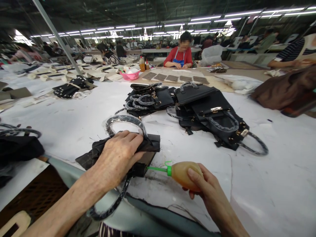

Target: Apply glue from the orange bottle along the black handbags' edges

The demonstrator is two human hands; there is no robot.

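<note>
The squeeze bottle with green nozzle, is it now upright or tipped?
Tipped: the right hand holds the squeeze bottle nearly level, its green nozzle pointing sideways toward the black bag.

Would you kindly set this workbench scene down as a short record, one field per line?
Left hand: on a black bag piece, fingers bent over it
Right hand: holding a tan squeeze bottle
Green nozzle: pointing at the bag piece; contact unclear
Handles: plastic-wrapped; upper handle arches above the left hand, lower handle hangs below it
Surface: white tabletop
Beyond: pile of black bag parts with gold-coloured fittings
Farther back: pink basket; co-worker in red
</note>
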